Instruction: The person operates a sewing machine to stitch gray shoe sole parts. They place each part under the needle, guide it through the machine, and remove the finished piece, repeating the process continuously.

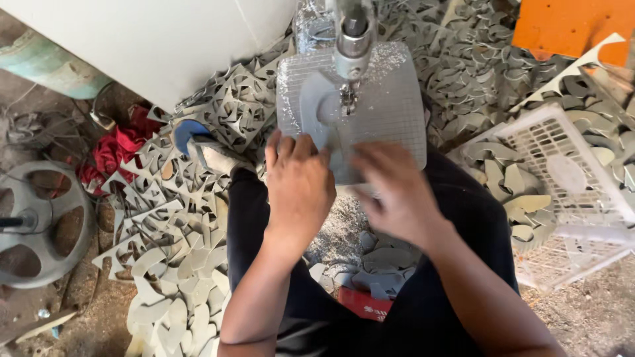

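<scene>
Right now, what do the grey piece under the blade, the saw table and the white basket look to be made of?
Grey piece: probably thin rigid board or plastic sheet, matte; it keeps a flat, clean-cut curved shape under the left hand.
Saw table: likely metal, dull grey with a scored grid, dusted with pale cuttings.
White basket: moulded plastic by its look, with an open lattice and slight gloss.

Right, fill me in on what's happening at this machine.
A person seated at a small saw machine presses a flat grey sheet onto its square table, feeding it at the blade. The left hand steadies the sheet; the right hand is blurred beside it. Cut grey offcuts litter the floor, with more in a white basket.
</scene>
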